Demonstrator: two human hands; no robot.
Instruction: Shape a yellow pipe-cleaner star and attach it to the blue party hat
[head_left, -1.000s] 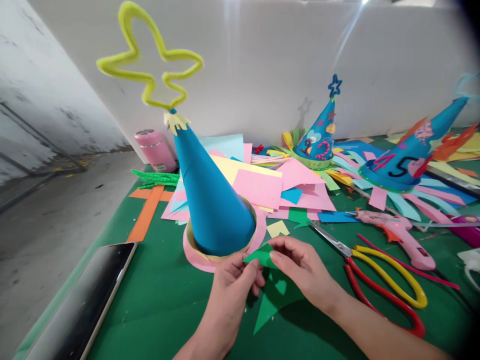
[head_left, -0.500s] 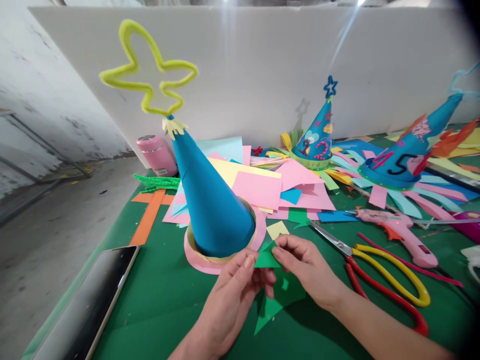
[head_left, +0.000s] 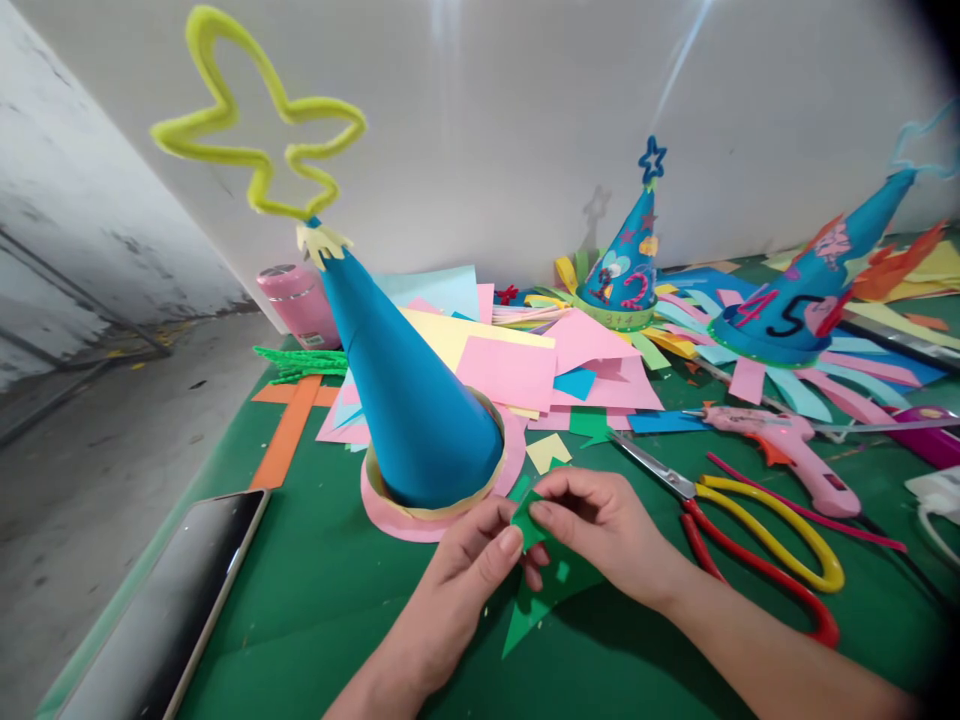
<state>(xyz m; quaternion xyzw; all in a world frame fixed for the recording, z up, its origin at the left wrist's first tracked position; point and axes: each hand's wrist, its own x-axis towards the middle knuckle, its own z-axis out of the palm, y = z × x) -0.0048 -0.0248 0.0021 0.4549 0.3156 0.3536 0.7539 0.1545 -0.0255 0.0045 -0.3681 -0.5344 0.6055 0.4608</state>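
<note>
A small piece of green paper (head_left: 531, 528) is pinched between both hands, above the green tabletop. My left hand (head_left: 472, 570) grips its lower left side between thumb and fingers. From the right, my right hand (head_left: 600, 525) holds its upper edge, and the fingers hide part of it. Beneath them lies a larger green paper scrap (head_left: 536, 610) with a pointed end. Just behind my hands stands a tall blue paper cone hat (head_left: 420, 400) with a pink brim (head_left: 382, 515). A yellow pipe-cleaner star (head_left: 262, 160) tops the cone, above a cream paper fringe (head_left: 322, 243).
Scissors (head_left: 750, 530) with red and yellow handles lie right, beside a pink glue gun (head_left: 780, 440). A phone (head_left: 165, 610) lies left. Behind are pink paper sheets (head_left: 510, 370), a pink bottle (head_left: 300, 305), green pipe cleaners (head_left: 300, 363) and two decorated cone hats (head_left: 622, 260).
The green paper has turned between my fingers, from lying flat to standing more upright and folded-looking. My view has shifted slightly, so the table items appear a little farther left and higher.
</note>
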